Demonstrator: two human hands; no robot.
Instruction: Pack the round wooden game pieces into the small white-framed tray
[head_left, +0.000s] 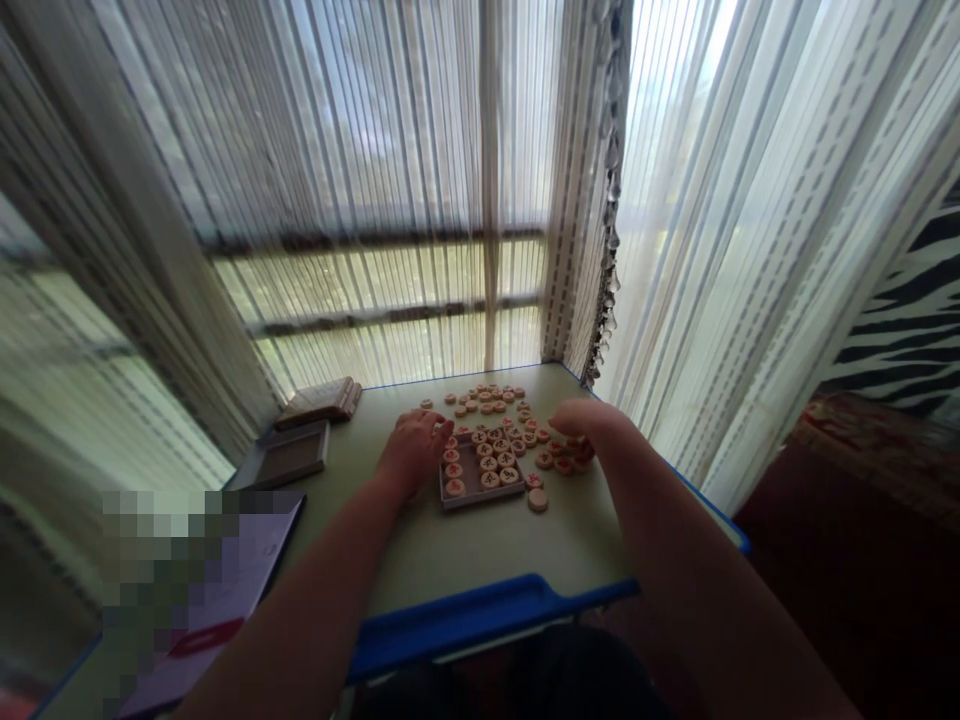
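Observation:
Round wooden game discs with red and black marks lie scattered on a pale green table. A shallow square box holds several discs in rows. My left hand rests at the box's left edge, its fingers curled against the box rim. My right hand hovers over loose discs to the right of the box, fingers bent downward; what they hold is hidden. One disc lies alone just in front of the box's right corner.
A blue rim edges the table's near side. A dark flat box lid and a book-like object lie at the left. A purple paper sits near left. Sheer curtains hang behind the table.

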